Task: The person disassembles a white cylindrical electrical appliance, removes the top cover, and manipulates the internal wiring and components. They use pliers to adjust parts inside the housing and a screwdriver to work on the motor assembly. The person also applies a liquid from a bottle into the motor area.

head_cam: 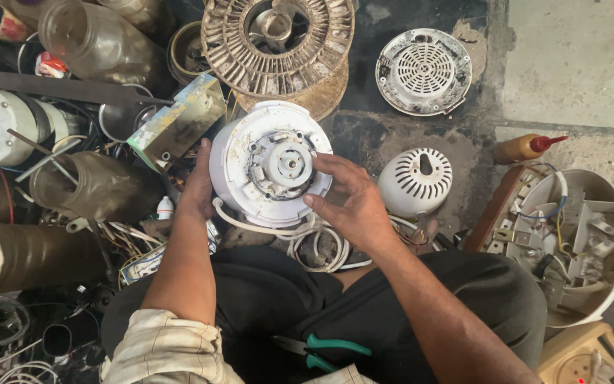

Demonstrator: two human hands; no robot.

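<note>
- Gripping is done two-handed on a white round motor housing [270,165], held upright over the lap, open face up toward the camera.
- Left hand [197,186]: forearm comes up from the lower left, wrist straight, palm pressed flat against the housing's left wall. Fingers are wrapped round the far side and mostly hidden; thumb lies along the rim.
- Left grip state: closed on the housing wall, acting as the support.
- Right hand [353,206]: forearm enters from the lower right, wrist bent inward, hand arched over the housing's right edge.
- Right fingers [327,165] are spread moderately; fingertips rest on the top rim just beside the central grey hub [287,163]. Thumb touches the lower right rim. The hub itself is not pinched.
- White cable [318,245] is coiled directly below the housing, between both wrists.
- Green-handled pliers [328,350] lie on the lap, well below both hands, untouched.
- White vented dome cover [415,181] sits on the floor just right of the right hand, apart from it.
- Round perforated grille [424,71] lies farther up and to the right, well apart.
- Large wire spool [278,43] stands just above the housing.
</note>
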